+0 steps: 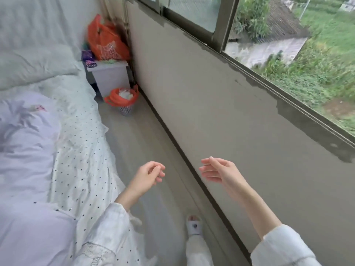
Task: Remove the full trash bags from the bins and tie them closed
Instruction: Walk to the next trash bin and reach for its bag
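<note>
Head view: orange-lined mesh wastebasket point(124, 102), upper centre-left, well beyond both hands. Left hand point(148, 174) nearer, right hand point(217, 170) alongside. Fingers loosely curled, holding nothing.

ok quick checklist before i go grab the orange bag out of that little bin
1. Left hand free: ok, loosely curled, holds nothing.
2. Right hand free: ok, fingers relaxed, empty.
3. Small white mesh bin upright: ok, standing on the floor by the wall.
4. Orange plastic trash bag folded over the bin's rim: ok, white rubbish shows inside.
5. Grey floor strip between bed and wall passable: ok.
6. Bin within reach: not ok, it stands well ahead of both hands.
</note>
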{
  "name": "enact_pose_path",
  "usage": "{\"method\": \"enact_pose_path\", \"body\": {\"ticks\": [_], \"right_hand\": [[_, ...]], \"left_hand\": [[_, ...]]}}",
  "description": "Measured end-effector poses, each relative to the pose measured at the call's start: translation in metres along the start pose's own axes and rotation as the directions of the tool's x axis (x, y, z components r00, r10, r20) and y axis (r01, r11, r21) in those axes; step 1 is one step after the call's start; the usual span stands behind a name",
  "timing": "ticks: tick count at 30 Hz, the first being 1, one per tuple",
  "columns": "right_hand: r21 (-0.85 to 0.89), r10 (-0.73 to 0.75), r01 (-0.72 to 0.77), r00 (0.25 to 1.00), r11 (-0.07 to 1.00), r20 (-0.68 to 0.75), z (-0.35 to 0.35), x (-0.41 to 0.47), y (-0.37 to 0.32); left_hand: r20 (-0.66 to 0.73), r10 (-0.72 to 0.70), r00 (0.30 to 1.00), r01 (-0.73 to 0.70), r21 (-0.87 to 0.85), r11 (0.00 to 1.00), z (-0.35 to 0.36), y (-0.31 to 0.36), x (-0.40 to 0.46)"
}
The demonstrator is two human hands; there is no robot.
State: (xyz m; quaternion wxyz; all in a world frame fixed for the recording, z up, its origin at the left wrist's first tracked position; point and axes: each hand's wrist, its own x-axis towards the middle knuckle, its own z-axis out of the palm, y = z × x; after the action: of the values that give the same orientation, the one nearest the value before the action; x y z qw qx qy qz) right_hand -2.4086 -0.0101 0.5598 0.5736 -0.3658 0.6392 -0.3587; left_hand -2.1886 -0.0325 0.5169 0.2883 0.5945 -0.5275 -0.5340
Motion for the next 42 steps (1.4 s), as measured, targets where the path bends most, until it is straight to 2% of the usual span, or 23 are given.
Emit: {"method": "enact_pose_path", "body": {"ticks": [7,13,17,21,26,32,37,42], "right_hand": [[-0.137,0.003,0.035,0.964,0.99,0.264,0.013,0.16,-0.089],[-0.198,0.023,0.065,0.91,0.978,0.413,0.047,0.274,-0.157],[-0.267,0.077,0.06,0.877,0.962,0.473,0.085,0.352,-0.182],[-0.295,0.107,0.05,0.864,0.954,0.492,0.132,0.441,-0.209],[-0.308,0.14,0.006,0.882,0.951,0.451,0.202,0.56,-0.256],[-0.305,0.167,-0.034,0.892,0.952,0.42,0.269,0.675,-0.322],[-0.311,0.223,-0.106,0.901,0.945,0.371,0.302,0.767,-0.349],[-0.346,0.285,-0.152,0.882,0.926,0.374,0.347,0.874,-0.366]], "left_hand": [[-0.264,-0.098,0.959,0.067,-0.124,0.99,-0.027,0.042,0.112],[-0.388,-0.191,0.902,0.117,-0.207,0.971,-0.061,0.059,0.186],[-0.419,-0.246,0.874,0.156,-0.239,0.958,-0.093,0.058,0.246],[-0.446,-0.276,0.852,0.164,-0.274,0.948,-0.146,0.049,0.331],[-0.432,-0.32,0.843,0.19,-0.317,0.929,-0.229,0.04,0.444],[-0.452,-0.391,0.801,0.251,-0.34,0.906,-0.329,0.046,0.554],[-0.404,-0.433,0.806,0.308,-0.337,0.889,-0.377,0.048,0.639],[-0.388,-0.528,0.756,0.381,-0.395,0.836,-0.417,0.029,0.733]]}}
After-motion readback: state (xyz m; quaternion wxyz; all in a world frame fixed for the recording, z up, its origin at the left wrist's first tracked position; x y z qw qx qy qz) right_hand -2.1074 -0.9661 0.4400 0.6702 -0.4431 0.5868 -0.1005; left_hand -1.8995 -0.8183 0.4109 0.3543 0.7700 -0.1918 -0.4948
